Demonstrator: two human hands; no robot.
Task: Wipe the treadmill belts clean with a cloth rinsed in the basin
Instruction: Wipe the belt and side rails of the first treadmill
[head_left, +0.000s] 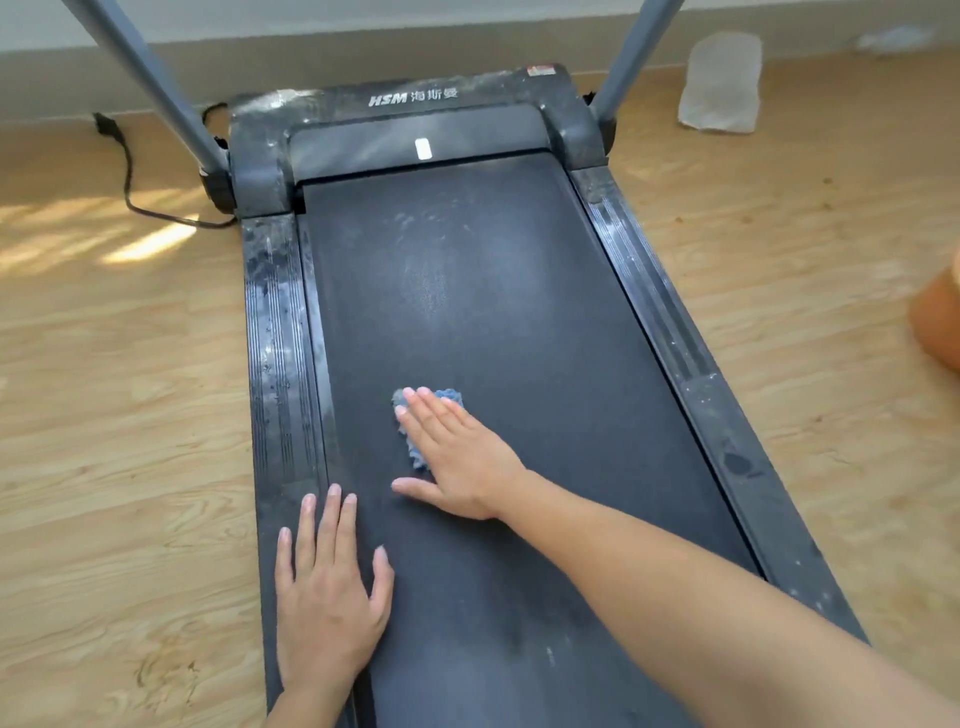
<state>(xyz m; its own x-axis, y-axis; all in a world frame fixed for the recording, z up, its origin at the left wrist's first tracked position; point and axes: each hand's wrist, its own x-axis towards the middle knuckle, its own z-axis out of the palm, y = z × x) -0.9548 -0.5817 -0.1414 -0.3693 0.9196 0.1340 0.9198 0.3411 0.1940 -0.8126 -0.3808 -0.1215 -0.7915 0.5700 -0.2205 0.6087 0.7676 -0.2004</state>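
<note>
Right hand (457, 457) lies flat, palm down, fingers straight and close together, thumb spread toward the left, pressing a crumpled blue cloth (450, 397) onto the treadmill belt (545, 312). The cloth shows past the fingertips and along the hand's left edge; the rest is hidden under the palm. It sits about midway along the belt, slightly left of centre. The right forearm comes in from the lower right corner across the belt. Left hand (327, 597) is also flat and spread, holding nothing, resting at the near left, with its outer fingers on the left side rail (275, 322) and its thumb on the belt, near the right hand but not touching it. A pale dusty patch (441, 270) marks the belt beyond the cloth. The right side rail (675, 322) has whitish specks. At the far end is the dark motor cover (415, 98) with white lettering, smeared with dust, and two grey uprights (150, 83) rise from its corners. A black power cord (130, 192) lies on the wood floor (104, 415) left of the treadmill. A white translucent sheet (722, 83) lies on the floor at the far right. An orange basin (940, 317) is cut off by the right frame edge, well apart from the cloth.
</note>
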